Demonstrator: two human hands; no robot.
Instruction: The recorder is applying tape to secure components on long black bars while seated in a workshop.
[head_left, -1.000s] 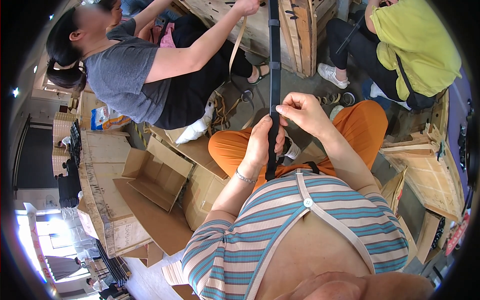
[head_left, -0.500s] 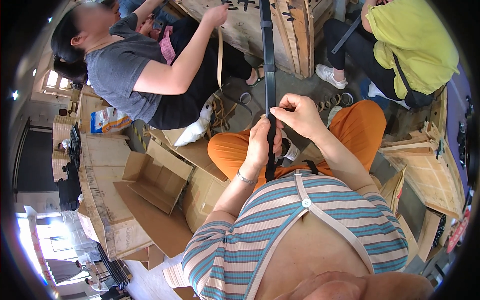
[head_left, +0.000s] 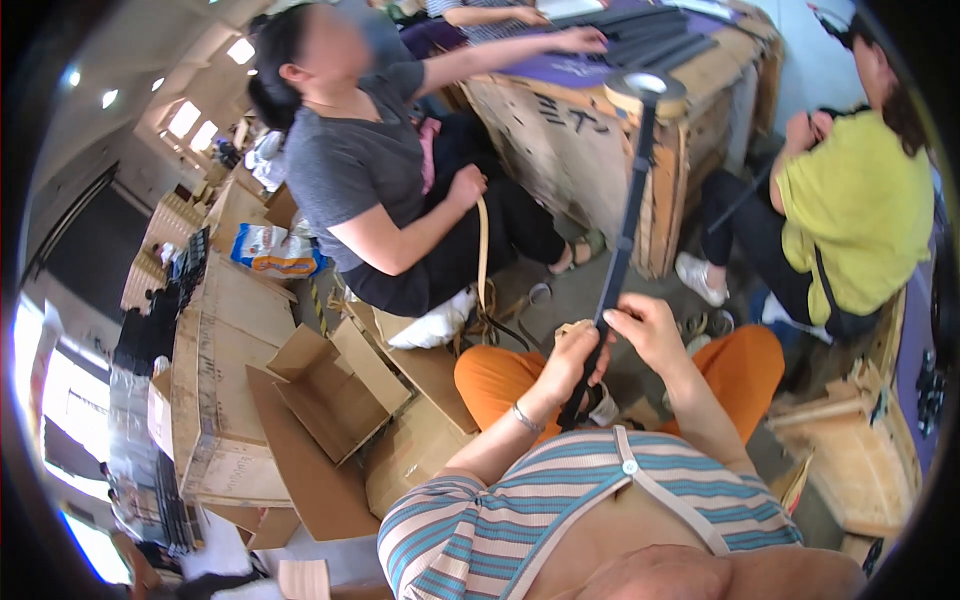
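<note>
A long, dark, flat bar [head_left: 622, 235] with several raised bands slants up and away from my lap. My left hand [head_left: 573, 358] is closed round its lower part, and a small beige patch shows by the fingertips. Just to the right, my right hand [head_left: 645, 330] is closed in a pinch, thumb and finger against the bar's edge. Whether a small piece is held in that pinch I cannot make out. The bar's lower end rests near my waist, between my knees in orange trousers [head_left: 735, 375].
A wooden crate [head_left: 570, 150] stands ahead, with a tape roll [head_left: 660, 92] and dark strips [head_left: 660, 40] on top. A person in grey [head_left: 350, 160] sits left, one in yellow [head_left: 850, 210] right. Open cardboard boxes [head_left: 335, 400] lie left; a wooden box [head_left: 850, 430] stands right.
The view has tilted upward, showing the crate top. The bar leans further right, both hands still on it. The person in grey now stretches an arm over the crate.
</note>
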